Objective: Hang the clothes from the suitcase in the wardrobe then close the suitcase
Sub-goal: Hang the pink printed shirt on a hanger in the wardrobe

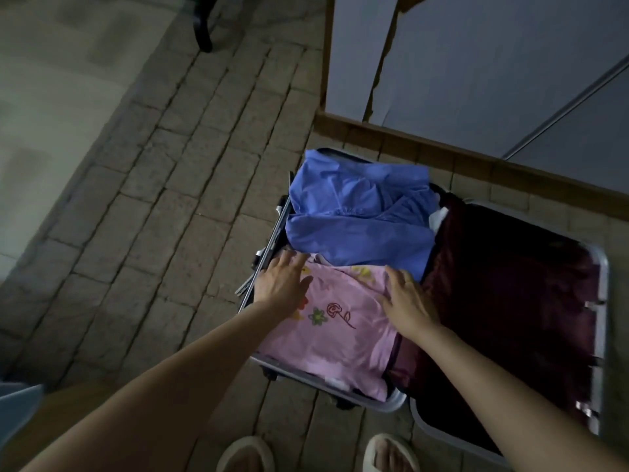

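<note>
While the person looks down from above, an open suitcase [602, 301] lies flat on a stone-tiled floor [163, 199], its two halves side by side. Its long axis runs from the person's feet up and away, tilted a little to the left, toward the wardrobe [476, 80] that stands just beyond its far end. The left half holds folded clothes: a pink shirt [340, 335] with a flower drawing lies nearest the person, and a crumpled blue shirt [357, 216] lies past it at the far end. The right half shows only a dark red lining [510, 284]. The left hand [282, 281] rests flat on the pink shirt's left edge, fingers straight and pointing away, gripping nothing. The right hand [405, 301] lies on the shirt's right edge beside the middle seam, fingers spread and slightly bent, pressing the cloth without pinching it. Two pale slippers [245, 454] show at the bottom edge.
</note>
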